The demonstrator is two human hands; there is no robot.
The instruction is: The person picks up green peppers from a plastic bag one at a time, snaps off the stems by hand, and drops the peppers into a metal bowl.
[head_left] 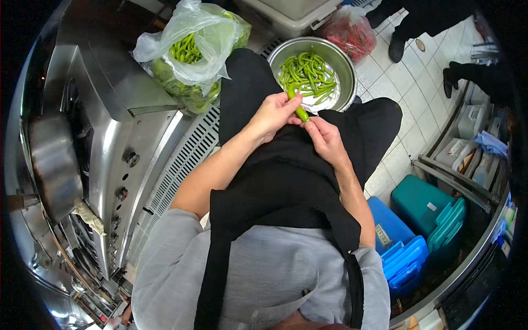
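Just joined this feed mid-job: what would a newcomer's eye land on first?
Mid-frame, the left hand and right hand pinch a single green pod between them. Just beyond stands a metal bowl holding a heap of similar pods. A plastic bag stuffed with more sits at the upper left, against the steel appliance.

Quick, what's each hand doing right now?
Left hand: closed on the upper end of a green pod.
Right hand: fingertips pinching the same green pod's lower end.
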